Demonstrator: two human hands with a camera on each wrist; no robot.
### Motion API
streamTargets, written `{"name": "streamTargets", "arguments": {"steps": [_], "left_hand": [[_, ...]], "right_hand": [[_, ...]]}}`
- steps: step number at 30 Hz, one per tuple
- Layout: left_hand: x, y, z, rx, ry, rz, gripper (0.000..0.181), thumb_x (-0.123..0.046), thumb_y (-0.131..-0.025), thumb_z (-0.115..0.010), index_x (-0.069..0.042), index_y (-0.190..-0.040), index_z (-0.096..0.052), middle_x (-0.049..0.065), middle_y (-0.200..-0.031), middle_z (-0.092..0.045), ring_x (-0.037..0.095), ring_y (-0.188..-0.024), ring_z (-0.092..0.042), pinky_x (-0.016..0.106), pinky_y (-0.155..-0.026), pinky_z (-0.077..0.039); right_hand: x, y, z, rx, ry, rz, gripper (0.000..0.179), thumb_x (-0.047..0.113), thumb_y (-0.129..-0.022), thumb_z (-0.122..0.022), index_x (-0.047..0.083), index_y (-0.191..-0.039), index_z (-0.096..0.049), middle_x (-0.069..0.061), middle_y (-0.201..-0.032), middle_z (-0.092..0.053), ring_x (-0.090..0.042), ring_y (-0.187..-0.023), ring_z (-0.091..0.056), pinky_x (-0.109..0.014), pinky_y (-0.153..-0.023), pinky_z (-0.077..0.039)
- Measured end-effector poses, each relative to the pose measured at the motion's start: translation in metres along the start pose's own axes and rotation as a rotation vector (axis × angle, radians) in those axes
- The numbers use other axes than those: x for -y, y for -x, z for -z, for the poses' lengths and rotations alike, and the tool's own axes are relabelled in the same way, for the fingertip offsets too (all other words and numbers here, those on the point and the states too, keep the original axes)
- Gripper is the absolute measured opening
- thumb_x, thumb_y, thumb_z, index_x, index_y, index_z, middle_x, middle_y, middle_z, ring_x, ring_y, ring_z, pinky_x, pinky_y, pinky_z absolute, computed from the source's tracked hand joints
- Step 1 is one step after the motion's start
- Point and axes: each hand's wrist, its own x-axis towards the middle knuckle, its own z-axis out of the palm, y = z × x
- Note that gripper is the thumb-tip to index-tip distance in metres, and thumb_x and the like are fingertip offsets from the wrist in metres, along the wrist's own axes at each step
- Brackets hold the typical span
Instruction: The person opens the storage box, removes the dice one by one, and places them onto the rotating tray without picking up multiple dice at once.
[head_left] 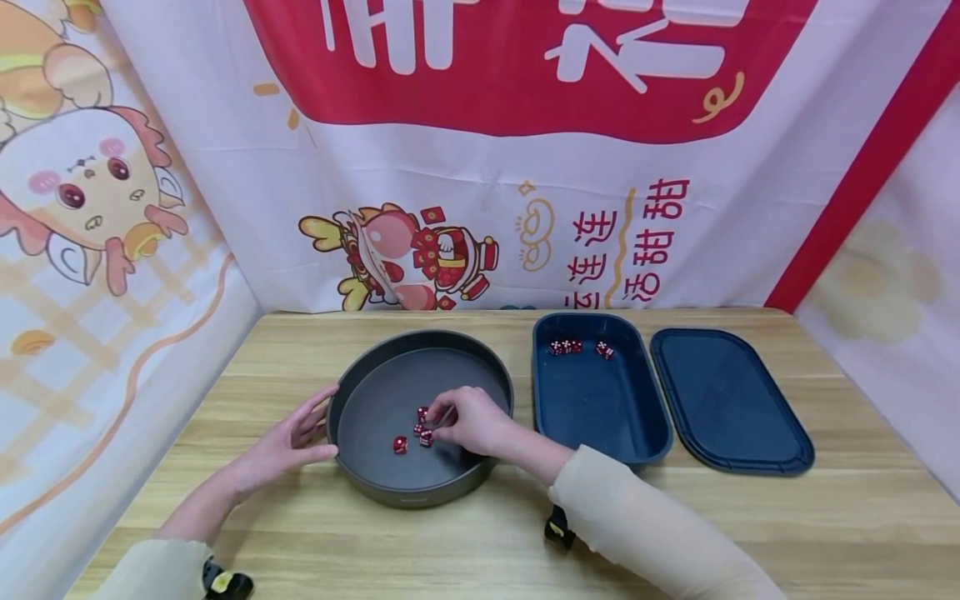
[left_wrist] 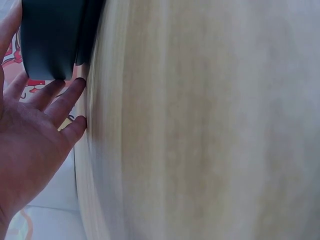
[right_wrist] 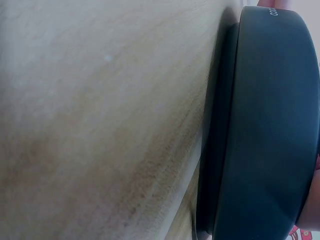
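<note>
A round dark grey pan (head_left: 375,383) sits on the table. Several red dice with white pips, among them one die (head_left: 401,445) a little apart, lie on its floor. My left hand (head_left: 288,446) is at the pan's left side, fingers spread along the outer wall; in the left wrist view, fingertips of the left hand (left_wrist: 35,130) touch the pan wall (left_wrist: 50,45). Reaching over the near right rim, my right hand (head_left: 472,421) has bent fingers beside the dice, thumb and forefinger apart. The pan wall (right_wrist: 270,125) hides most of that hand in the right wrist view.
Right of the pan stands a deep blue rectangular container (head_left: 600,408) with several red dice (head_left: 566,347) at its far end. A matching blue lid (head_left: 731,400) lies flat beside it. Printed cloth (head_left: 480,167) hangs behind the wooden table (head_left: 465,550).
</note>
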Motion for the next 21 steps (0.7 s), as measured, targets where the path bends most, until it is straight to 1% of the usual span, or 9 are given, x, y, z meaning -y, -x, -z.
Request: {"name": "streamTargets", "arguments": {"steps": [6, 11, 18, 21], "left_hand": [[0.000, 0.000, 0.000, 0.001, -0.001, -0.001, 0.084, -0.013, -0.093, -0.067, -0.011, -0.157, -0.013, 0.030, -0.155, -0.014, 0.048, -0.139, -0.020, 0.055, -0.106, -0.022], [0.001, 0.000, 0.000, 0.007, 0.002, -0.006, 0.084, -0.012, -0.093, -0.067, -0.012, -0.157, -0.012, 0.029, -0.156, -0.014, 0.047, -0.139, -0.020, 0.054, -0.105, -0.023], [0.001, 0.000, 0.000, 0.004, -0.004, -0.005, 0.083, -0.012, -0.093, -0.066, -0.012, -0.157, -0.012, 0.030, -0.155, -0.015, 0.047, -0.139, -0.020, 0.055, -0.105, -0.023], [0.001, 0.000, 0.000, 0.004, -0.002, -0.006, 0.083, -0.012, -0.093, -0.066, -0.011, -0.156, -0.012, 0.030, -0.155, -0.015, 0.047, -0.138, -0.020, 0.054, -0.105, -0.023]], "right_hand": [[0.000, 0.001, 0.001, -0.010, -0.012, -0.011, 0.012, 0.005, -0.084, -0.076, 0.012, -0.094, -0.073, 0.004, -0.087, -0.067, -0.006, -0.076, -0.059, -0.021, -0.068, -0.049], [0.003, 0.008, 0.007, -0.007, -0.041, -0.020, 0.012, 0.007, -0.085, -0.075, 0.012, -0.096, -0.074, 0.006, -0.088, -0.067, -0.009, -0.078, -0.059, -0.022, -0.069, -0.050], [0.006, 0.023, 0.027, -0.027, -0.045, 0.052, 0.013, 0.005, -0.085, -0.075, 0.006, -0.098, -0.073, 0.001, -0.090, -0.068, -0.012, -0.080, -0.060, -0.022, -0.069, -0.051], [0.007, 0.032, 0.039, -0.026, -0.049, 0.034, 0.014, 0.007, -0.086, -0.074, 0.007, -0.100, -0.073, 0.002, -0.091, -0.067, -0.012, -0.081, -0.060, -0.023, -0.069, -0.052]]}}
